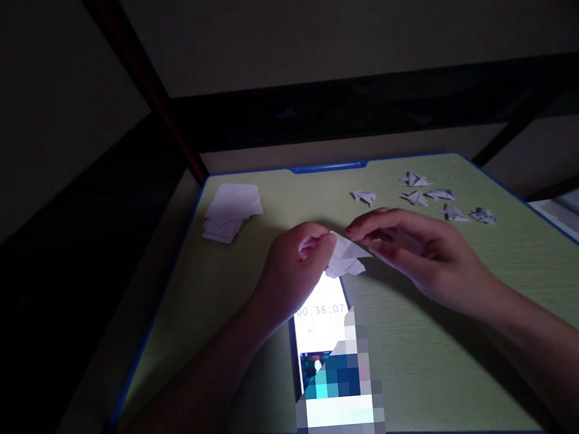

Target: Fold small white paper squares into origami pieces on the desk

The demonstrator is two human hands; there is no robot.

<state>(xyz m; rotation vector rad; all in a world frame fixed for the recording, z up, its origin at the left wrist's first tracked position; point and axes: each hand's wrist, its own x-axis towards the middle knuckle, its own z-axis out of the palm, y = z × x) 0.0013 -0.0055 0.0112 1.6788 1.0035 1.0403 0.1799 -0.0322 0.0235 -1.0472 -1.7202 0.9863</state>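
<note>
My left hand (300, 263) pinches a partly folded piece of white paper (347, 256) between thumb and fingers, above the middle of the table. To its right, my right hand (417, 250) has its thumb and fingers apart, with the fingertips close to the paper's right side. Whether those fingertips touch the paper I cannot tell. Beneath the paper lies a lit phone (323, 328) showing running digits; its lower part is blurred out by blocks.
A stack of white paper sheets (232, 205) lies at the table's far left. Several small folded paper figures (415, 198) are spread at the far right. The light green table (222, 383) has a blue rim and a blue handle-like piece (329, 168) at its far edge.
</note>
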